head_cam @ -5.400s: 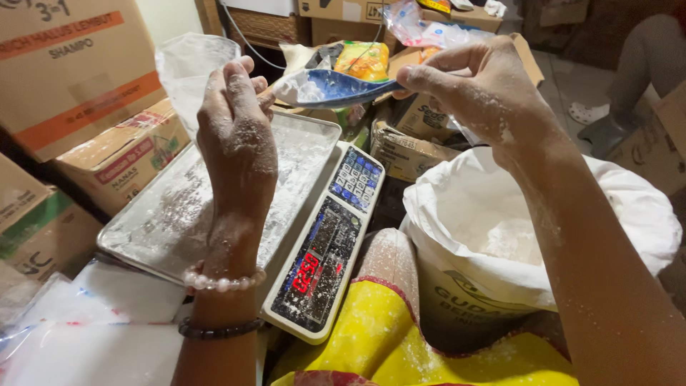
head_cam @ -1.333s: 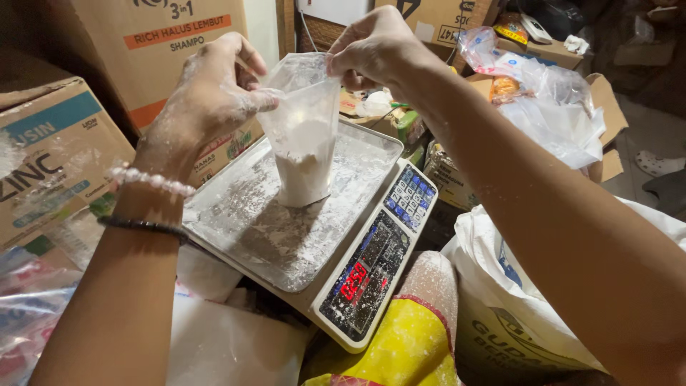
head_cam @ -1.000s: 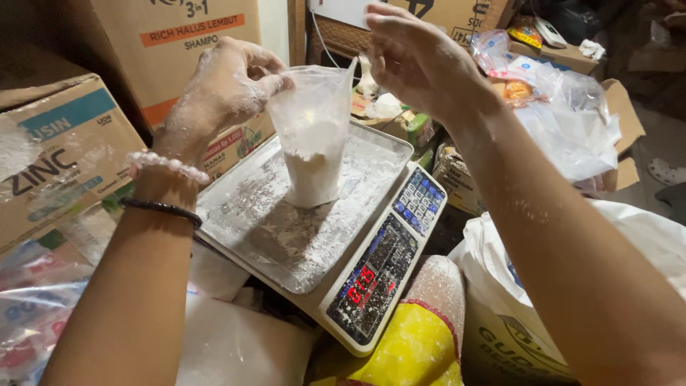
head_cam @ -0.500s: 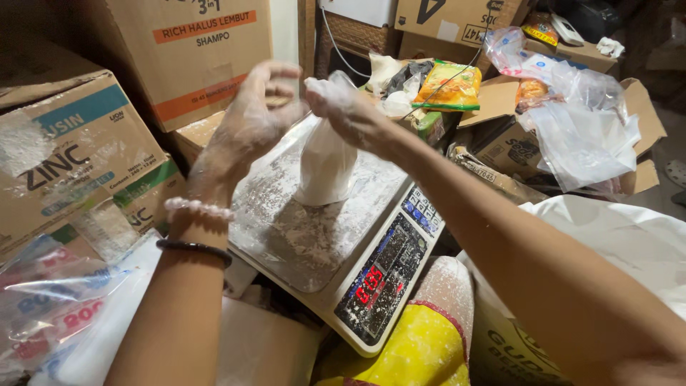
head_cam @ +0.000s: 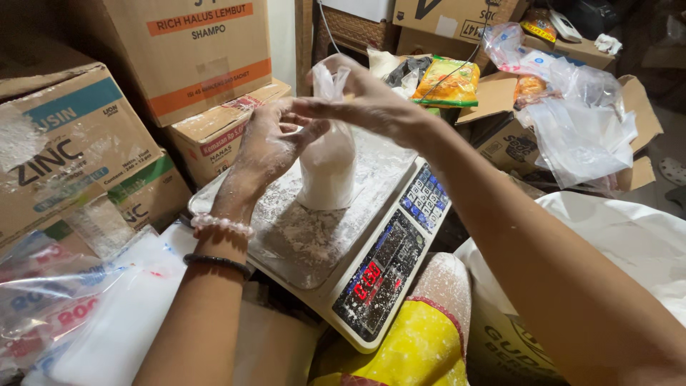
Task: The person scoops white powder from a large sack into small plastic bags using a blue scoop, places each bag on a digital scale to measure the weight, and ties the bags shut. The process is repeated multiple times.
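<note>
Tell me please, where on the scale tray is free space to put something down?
The scale tray is bare in its near part, between the powder bag and the keypad edge, though dusted white. The far part is crowded: the left hand and right hand hold the bag there. Boxes border the tray's left side.

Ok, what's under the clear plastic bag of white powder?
The clear plastic bag of white powder stands on the powder-dusted metal pan of the digital scale. The pan surface directly beneath it is covered.
</note>
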